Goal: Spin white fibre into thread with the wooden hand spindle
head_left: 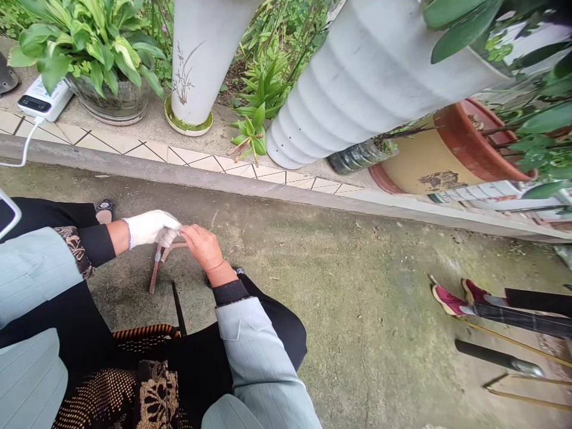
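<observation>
My left hand point(154, 229) wears a white glove and is held out over the ground between my knees, its fingers bent inward. Bare, my right hand point(202, 245) meets the gloved fingertips, with thumb and fingers pinched together. Whatever lies in the pinch, possibly the glove's own fabric, is too small to make out. Just below the hands, a reddish-brown stick-like piece point(154, 273) with a greyish band slants downward. Beside it curves a tan strip point(172, 249); whether either hand touches these two pieces, I cannot tell.
A tiled ledge point(187, 156) runs ahead, bearing a tall white pot point(196, 59), a ribbed white planter point(339, 89), a tan-and-red pot point(429, 155) and a white device point(47, 98) with a cable. At right are another person's red shoes point(448, 300). Below my hands is a woven seat point(145, 333).
</observation>
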Tool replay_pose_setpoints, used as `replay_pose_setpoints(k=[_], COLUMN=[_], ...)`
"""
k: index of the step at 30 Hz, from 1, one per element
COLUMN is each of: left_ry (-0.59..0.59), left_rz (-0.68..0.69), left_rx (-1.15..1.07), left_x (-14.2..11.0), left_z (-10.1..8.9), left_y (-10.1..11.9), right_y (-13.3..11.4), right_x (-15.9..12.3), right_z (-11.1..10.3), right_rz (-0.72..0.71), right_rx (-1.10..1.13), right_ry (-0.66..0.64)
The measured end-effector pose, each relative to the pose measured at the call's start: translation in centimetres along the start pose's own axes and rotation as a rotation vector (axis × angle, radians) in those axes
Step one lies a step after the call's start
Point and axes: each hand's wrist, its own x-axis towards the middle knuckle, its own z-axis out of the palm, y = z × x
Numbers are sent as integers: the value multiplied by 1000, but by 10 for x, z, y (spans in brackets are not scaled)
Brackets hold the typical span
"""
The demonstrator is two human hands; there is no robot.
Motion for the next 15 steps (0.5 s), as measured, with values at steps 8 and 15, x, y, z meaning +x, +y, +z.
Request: replay_pose_setpoints(k=[8, 15], left_ry=[-70, -77], left_rz=[17, 55], left_rx=[36, 37], left_x=[9, 7], left_z=[-10, -8], left_y=[-6, -5], right_y=[-4, -2], right_x=[2, 3], right_z=[-3, -2], right_rz=[59, 108], right_rx=[90, 315], right_ry=[-15, -25])
